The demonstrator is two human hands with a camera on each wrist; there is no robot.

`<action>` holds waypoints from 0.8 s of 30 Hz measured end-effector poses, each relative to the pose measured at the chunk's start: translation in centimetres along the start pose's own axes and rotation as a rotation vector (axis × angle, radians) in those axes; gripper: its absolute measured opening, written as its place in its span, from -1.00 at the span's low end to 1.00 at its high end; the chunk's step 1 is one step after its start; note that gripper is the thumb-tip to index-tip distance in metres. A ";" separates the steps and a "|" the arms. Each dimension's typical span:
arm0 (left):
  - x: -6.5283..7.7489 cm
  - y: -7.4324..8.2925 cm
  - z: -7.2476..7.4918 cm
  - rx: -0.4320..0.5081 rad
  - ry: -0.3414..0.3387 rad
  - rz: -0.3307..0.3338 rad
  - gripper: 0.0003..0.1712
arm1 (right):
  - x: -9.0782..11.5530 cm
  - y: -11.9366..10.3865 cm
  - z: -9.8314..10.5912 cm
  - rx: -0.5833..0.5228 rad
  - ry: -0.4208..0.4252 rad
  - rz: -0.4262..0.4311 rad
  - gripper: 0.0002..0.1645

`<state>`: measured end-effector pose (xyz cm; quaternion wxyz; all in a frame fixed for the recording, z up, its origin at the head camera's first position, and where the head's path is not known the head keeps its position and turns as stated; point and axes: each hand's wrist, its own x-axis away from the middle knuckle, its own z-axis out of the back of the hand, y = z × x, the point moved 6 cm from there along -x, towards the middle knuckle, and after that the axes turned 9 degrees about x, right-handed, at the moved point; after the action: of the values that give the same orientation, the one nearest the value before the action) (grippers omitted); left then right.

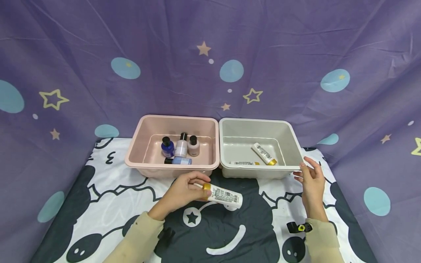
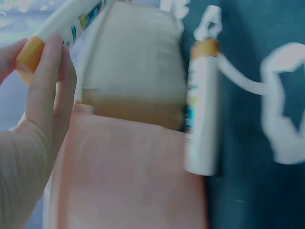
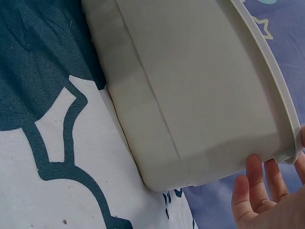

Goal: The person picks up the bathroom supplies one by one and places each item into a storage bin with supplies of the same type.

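Observation:
My left hand pinches a white tube with a gold cap in front of the two bins. The left wrist view shows a second gold-capped white tube lying on the cloth; in the head view the held tube mostly hides it. Fingers and thumb of my right hand grip the front right corner of the grey bin. Inside that bin lie two more gold-capped tubes, one slanted and one partly behind the front wall.
Left of the grey bin and against it stands a pink bin. It holds several black-capped bottles, among them a dark blue bottle and a light blue bottle on its side. A purple curtain hangs behind the patterned cloth.

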<state>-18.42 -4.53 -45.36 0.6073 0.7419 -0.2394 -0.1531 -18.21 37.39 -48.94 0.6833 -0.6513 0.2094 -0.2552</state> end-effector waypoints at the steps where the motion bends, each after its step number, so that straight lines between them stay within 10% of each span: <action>1: -0.2 0.5 -0.1 -0.003 -0.004 -0.008 -0.53 | 0.0 0.0 0.0 0.003 0.000 -0.001 -0.57; 11: -3.5 5.1 -0.4 -0.034 0.032 -0.101 -0.50 | -0.1 0.1 0.1 -0.003 0.004 0.002 -0.58; 24: -12.3 9.1 -1.8 0.049 0.022 -0.100 -0.61 | -0.2 0.1 0.0 -0.005 -0.014 0.028 -0.58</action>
<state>-29.31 2.26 -36.85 0.5832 0.7692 -0.1990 -0.1692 -18.38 37.54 -49.01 0.6865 -0.6518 0.2146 -0.2406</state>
